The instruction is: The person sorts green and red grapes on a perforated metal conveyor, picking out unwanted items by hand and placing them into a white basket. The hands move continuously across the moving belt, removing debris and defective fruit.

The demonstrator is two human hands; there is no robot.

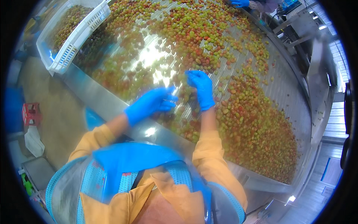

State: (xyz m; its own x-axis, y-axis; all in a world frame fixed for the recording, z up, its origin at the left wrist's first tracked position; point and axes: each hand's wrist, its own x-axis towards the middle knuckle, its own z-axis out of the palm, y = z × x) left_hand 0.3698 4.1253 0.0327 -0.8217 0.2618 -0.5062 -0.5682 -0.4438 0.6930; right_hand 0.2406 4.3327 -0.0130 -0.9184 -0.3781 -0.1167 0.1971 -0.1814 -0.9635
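My left hand (152,105), in a blue glove, hovers over the near rim of a perforated metal sorting table (282,84). Its fingers point right, somewhat apart, with nothing visible in them. To its right, my right hand (200,88), also blue-gloved, is above the table with fingers bent and thumb near the fingertips. Whether it pinches a fruit cannot be made out. Small oval green and red fruits (193,36), like grapes, lie around both hands. A thick heap of the fruits (251,128) is to the right of my right forearm. Fruits near my left hand are blurred.
A white plastic crate (70,54) holding fruits rests at the table's left edge. Across the table is another person's blue-gloved hand (240,3). A red plastic crate (31,113) stands on the floor at left. Metal framework (304,30) borders the far right side.
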